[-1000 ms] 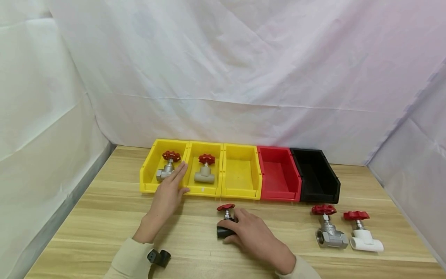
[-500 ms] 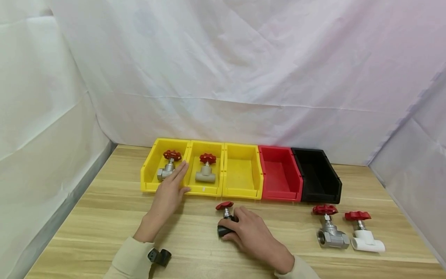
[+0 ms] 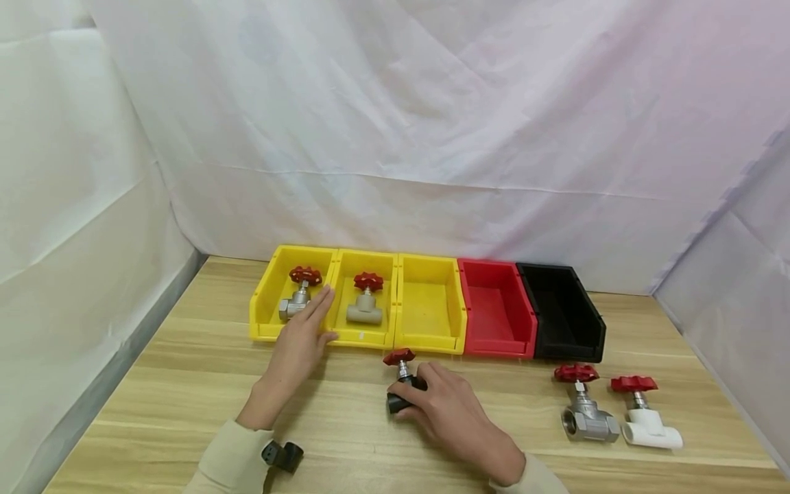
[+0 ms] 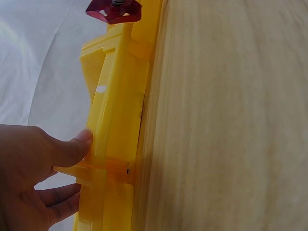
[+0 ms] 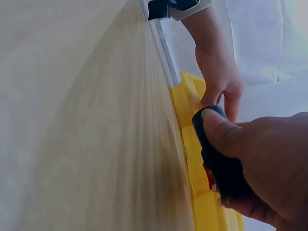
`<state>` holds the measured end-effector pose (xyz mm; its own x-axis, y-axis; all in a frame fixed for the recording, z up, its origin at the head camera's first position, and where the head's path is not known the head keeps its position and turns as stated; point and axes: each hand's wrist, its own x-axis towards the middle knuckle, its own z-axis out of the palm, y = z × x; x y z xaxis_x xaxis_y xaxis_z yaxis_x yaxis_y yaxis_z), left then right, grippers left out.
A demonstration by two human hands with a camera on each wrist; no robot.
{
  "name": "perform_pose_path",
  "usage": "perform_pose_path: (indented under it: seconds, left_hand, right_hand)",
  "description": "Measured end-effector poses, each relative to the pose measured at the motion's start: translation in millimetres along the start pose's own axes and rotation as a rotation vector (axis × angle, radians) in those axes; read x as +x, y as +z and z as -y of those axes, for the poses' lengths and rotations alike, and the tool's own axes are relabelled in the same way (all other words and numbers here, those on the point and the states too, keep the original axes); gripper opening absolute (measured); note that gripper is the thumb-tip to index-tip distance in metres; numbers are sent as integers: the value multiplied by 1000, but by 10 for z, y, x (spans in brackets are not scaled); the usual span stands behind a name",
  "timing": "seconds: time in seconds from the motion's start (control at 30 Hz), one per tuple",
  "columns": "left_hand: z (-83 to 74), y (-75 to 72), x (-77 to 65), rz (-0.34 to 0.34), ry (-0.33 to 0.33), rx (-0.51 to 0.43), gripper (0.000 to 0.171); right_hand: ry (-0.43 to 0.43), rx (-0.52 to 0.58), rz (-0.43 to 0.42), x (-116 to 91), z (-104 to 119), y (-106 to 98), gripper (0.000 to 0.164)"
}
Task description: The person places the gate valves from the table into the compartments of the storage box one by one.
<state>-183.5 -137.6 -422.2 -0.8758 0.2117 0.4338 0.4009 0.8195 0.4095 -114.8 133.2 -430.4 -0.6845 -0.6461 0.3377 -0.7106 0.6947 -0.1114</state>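
Observation:
My right hand (image 3: 453, 412) grips the black body of a valve (image 3: 402, 399) with a red handwheel, in front of the bin row. In the right wrist view the thumb lies along the valve's black pipe (image 5: 224, 166). My left hand (image 3: 297, 346) rests at the divider between the two leftmost yellow bins, fingers straight; in the left wrist view its thumb (image 4: 77, 147) touches the yellow rim. A metal valve (image 3: 299, 295) lies in the leftmost yellow bin (image 3: 264, 302), partly behind the left fingers. The second yellow bin (image 3: 364, 337) contains a beige valve (image 3: 365, 309).
Right of these stand a third yellow bin (image 3: 426, 343), a red bin (image 3: 500, 346) and a black bin (image 3: 570, 351). A metal valve (image 3: 589, 418) and a white valve (image 3: 651, 429), both with red handwheels, lie on the table's right. White cloth (image 3: 432, 137) hangs behind.
My right hand has shifted the black valve slightly toward the bins, and its red handwheel now sits nearer the yellow bins' front edge. The left hand stays in place.

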Motion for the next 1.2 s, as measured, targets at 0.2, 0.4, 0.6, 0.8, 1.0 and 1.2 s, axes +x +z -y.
perform_pose_path:
  seconds: [0.2, 0.4, 0.6, 0.8, 1.0, 1.2]
  left_hand:
    - [-3, 3, -6, -7, 0, -4, 74]
    - [3, 4, -19, 0, -6, -7, 74]
    - [-2, 2, -15, 7, -13, -2, 74]
    - [-8, 1, -7, 5, -11, -8, 74]
    - [4, 12, -5, 2, -2, -9, 74]
    - [10, 11, -11, -1, -2, -11, 74]
  right_hand:
    - [-4, -8, -46, 8, -20, -41, 30]
    - [-1, 5, -104, 23, -40, -55, 31]
    - [2, -17, -143, 67, -78, -73, 34]
    - [39, -32, -153, 98, -131, -101, 40]
    - [58, -31, -195, 128, -209, -117, 40]
    - [29, -32, -292, 180, -311, -97, 33]
